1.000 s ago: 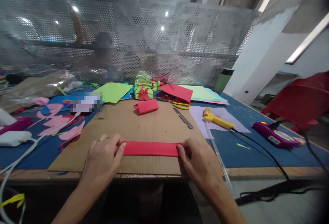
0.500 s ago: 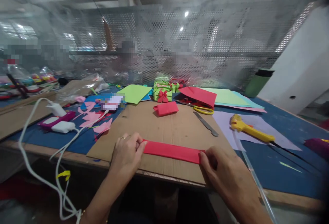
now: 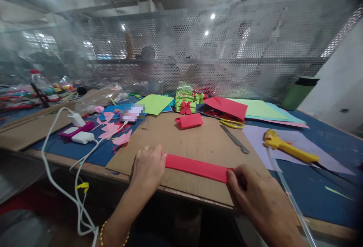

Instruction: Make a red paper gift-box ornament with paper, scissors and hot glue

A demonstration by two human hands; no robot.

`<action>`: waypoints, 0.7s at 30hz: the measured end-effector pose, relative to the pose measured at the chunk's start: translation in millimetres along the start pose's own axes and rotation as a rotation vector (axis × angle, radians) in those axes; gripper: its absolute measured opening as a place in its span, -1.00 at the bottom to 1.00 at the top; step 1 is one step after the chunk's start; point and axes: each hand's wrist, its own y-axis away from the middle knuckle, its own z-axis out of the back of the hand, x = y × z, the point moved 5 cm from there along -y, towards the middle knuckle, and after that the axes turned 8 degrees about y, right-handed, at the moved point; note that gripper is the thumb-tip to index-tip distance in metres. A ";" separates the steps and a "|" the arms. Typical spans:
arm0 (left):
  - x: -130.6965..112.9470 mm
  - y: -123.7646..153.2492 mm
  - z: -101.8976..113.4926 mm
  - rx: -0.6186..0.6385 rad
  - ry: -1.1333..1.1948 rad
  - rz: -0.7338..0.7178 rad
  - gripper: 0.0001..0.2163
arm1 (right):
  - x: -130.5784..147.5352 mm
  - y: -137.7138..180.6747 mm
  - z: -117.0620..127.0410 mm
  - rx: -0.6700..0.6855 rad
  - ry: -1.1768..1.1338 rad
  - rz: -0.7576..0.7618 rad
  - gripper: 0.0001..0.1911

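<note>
A long folded red paper strip [image 3: 197,168] lies on a brown cardboard sheet [image 3: 187,141] near the table's front edge. My left hand [image 3: 148,168] pinches the strip's left end, a ring on one finger. At the strip's right end my right hand [image 3: 256,196] presses down with fingers closed over the paper. Both hands rest on the cardboard.
Farther back lie a small red folded piece [image 3: 189,120], green paper baskets with a red bow [image 3: 185,102], yellow scissors [image 3: 229,123], a metal blade [image 3: 235,139], coloured sheets [image 3: 256,107] and a yellow glue gun [image 3: 286,148]. White chargers and cables [image 3: 78,133] lie left. People sit behind the perforated screen [image 3: 181,50].
The view has swung left, so the strip and hands sit further right in the picture. Both hands keep their hold on the ends of the strip.
</note>
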 end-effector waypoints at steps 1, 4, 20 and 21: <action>0.4 -0.6 -0.6 0.009 0.004 -0.001 -0.84 | -0.2 -0.2 -0.2 0.005 -0.004 -0.002 -0.62; 2.4 -1.9 -3.1 0.037 0.032 0.008 -0.86 | -1.5 -0.2 -0.3 0.024 -0.019 -0.018 -0.63; 5.0 1.5 -5.6 0.014 0.067 0.142 -0.97 | -3.9 1.0 -1.1 0.014 -0.012 -0.017 -0.61; 6.0 1.6 -6.4 0.004 0.074 0.152 -0.97 | -4.6 1.6 -1.3 0.015 -0.003 -0.022 -0.59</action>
